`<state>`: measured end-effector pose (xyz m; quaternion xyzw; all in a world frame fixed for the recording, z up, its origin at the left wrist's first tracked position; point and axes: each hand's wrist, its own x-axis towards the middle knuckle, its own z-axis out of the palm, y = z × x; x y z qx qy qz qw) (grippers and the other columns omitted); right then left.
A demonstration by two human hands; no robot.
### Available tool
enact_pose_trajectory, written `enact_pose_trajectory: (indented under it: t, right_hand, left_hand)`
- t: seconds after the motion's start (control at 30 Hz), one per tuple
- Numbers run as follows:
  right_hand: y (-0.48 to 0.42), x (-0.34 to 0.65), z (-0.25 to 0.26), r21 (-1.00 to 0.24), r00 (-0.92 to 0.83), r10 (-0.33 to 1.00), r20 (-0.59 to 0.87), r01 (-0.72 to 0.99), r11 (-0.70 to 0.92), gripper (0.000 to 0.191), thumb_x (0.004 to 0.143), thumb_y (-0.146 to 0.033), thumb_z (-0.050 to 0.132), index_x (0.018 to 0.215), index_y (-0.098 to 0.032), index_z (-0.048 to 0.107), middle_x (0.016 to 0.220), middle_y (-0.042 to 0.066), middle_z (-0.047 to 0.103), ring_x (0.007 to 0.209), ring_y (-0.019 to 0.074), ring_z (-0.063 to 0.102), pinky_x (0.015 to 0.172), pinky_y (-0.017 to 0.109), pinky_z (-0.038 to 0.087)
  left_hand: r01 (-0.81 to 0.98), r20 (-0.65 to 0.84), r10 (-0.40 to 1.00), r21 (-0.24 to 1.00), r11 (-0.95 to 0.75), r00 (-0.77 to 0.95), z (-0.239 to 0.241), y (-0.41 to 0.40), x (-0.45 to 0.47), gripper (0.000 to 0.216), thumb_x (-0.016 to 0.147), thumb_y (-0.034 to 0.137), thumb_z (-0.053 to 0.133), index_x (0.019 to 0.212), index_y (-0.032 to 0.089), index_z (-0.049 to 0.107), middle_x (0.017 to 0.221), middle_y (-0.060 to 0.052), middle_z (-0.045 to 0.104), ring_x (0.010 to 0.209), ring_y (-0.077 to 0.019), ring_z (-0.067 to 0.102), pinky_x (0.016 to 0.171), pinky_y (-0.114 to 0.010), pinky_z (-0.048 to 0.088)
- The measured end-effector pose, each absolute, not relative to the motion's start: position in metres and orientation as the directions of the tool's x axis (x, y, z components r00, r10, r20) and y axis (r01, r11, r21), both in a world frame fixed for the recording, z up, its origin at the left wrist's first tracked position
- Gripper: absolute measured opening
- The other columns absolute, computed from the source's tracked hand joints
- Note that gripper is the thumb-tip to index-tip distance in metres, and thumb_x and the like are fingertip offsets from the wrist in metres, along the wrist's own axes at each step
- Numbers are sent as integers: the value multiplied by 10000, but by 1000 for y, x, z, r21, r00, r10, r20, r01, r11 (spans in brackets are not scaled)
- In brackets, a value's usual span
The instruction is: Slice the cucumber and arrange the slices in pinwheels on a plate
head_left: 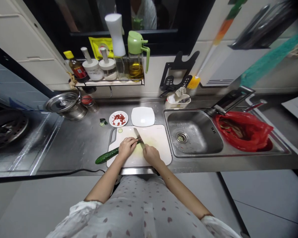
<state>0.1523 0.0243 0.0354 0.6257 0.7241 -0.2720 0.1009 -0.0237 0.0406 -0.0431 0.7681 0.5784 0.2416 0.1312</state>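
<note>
My left hand (pixel 127 146) is curled over the cucumber (pixel 106 156), pressing it onto the chopping board (pixel 161 145) with one end poking past the board's left edge, while my right hand (pixel 152 155) is wrapped round the handle of the knife (pixel 136 132), its blade just beside my left fingers. If the wet, round cucumber rolls under a slack hold, or those fingers creep forward, I could well nick myself, and a knock on the overhanging end might twist it and skew the cut
</note>
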Motion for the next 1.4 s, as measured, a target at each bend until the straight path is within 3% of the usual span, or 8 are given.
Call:
enact_pose_trajectory:
  t: [0.7, 1.4]
  right_hand:
    - [53, 136, 32, -376, -237, 889, -393, 923, 80, 347, 969, -215, 334, 1225, -134, 553, 1088, 150, 683, 1028, 227, 642, 832, 290, 440]
    - [-4, 170, 43, -276, -218, 812, -541, 958, 73, 291, 941, -155, 359, 1117, -124, 589, 1025, 158, 688, 962, 249, 651, 735, 299, 416]
  left_hand:
    - [819, 219, 947, 480, -314, 235, -44, 42, -25, 238, 927, 305, 528, 1057, 271, 724, 1058, -36, 690, 942, -173, 584, 852, -312, 491]
    - [817, 206, 952, 492, -301, 227, -44, 43, -25, 239, 926, 309, 524, 1062, 274, 718, 1046, -34, 692, 948, -180, 585, 851, -320, 488]
